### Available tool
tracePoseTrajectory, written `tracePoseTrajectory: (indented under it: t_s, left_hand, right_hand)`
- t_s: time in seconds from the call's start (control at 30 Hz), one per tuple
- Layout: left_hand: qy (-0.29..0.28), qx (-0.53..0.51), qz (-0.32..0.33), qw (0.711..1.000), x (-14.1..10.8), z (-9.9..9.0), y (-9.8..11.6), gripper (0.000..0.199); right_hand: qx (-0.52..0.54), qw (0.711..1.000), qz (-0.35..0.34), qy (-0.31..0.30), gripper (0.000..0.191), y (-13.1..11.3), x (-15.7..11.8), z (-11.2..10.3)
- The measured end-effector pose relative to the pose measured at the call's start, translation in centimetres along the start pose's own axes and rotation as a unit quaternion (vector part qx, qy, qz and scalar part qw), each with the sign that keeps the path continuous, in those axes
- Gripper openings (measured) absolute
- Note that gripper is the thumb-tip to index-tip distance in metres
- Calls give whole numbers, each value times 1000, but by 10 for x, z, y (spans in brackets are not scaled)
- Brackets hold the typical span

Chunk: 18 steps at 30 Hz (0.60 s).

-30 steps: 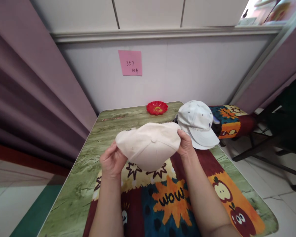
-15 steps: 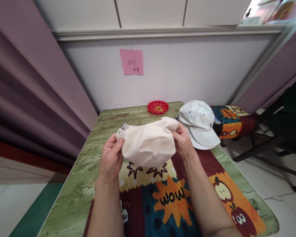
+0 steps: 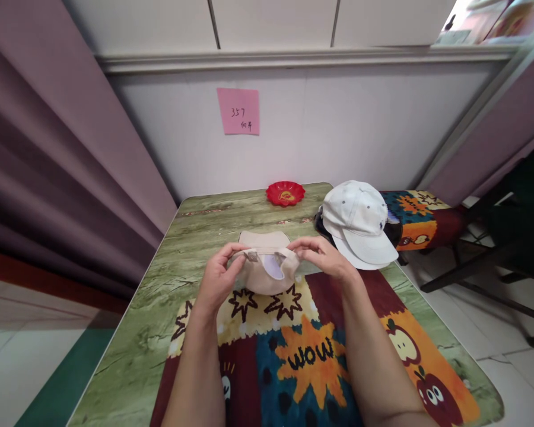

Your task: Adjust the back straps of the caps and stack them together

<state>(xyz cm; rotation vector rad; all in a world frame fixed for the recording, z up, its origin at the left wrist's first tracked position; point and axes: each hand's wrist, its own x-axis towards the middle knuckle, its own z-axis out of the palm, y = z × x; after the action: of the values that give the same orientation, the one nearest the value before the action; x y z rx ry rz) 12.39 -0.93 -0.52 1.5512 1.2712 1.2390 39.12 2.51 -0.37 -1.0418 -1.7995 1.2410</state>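
Observation:
A cream baseball cap point(image 3: 267, 281) is gripped by both hands just above the table. Its back opening and strap face me, and its brim point(image 3: 263, 239) points away toward the wall. My left hand point(image 3: 222, 270) pinches the left side of the cap's rear edge between thumb and fingers. At the right side of that edge, my right hand point(image 3: 323, 255) has its fingers closed on the fabric. Right of my right hand sits a stack of light caps point(image 3: 356, 207), with a dark one partly showing beneath.
A red scalloped dish point(image 3: 285, 194) stands at the table's back edge. Under my arms lies a colourful patterned cloth point(image 3: 311, 356) on the green wood-look table point(image 3: 160, 302). A pink paper note point(image 3: 239, 111) is stuck on the wall. Dark chair legs point(image 3: 471, 267) are at the right.
The cream cap has been turned and lowered, so its rear opening now faces me and its brim shows at the far side. My hands have come closer together.

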Motion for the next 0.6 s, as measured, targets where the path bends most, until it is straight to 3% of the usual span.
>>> tracePoseTrajectory:
  t_s: [0.23, 0.4, 0.6]
  left_hand:
    - [-23, 29, 13, 999, -1, 8, 9, 22]
    - [-11, 12, 33, 999, -2, 12, 11, 34]
    - [18, 2, 30, 999, -1, 13, 5, 25]
  right_hand:
    - [-123, 992, -4, 6, 39, -14, 1, 16]
    - [21, 997, -39, 71, 26, -22, 4, 24]
    - [200, 971, -31, 126, 27, -29, 1, 25]
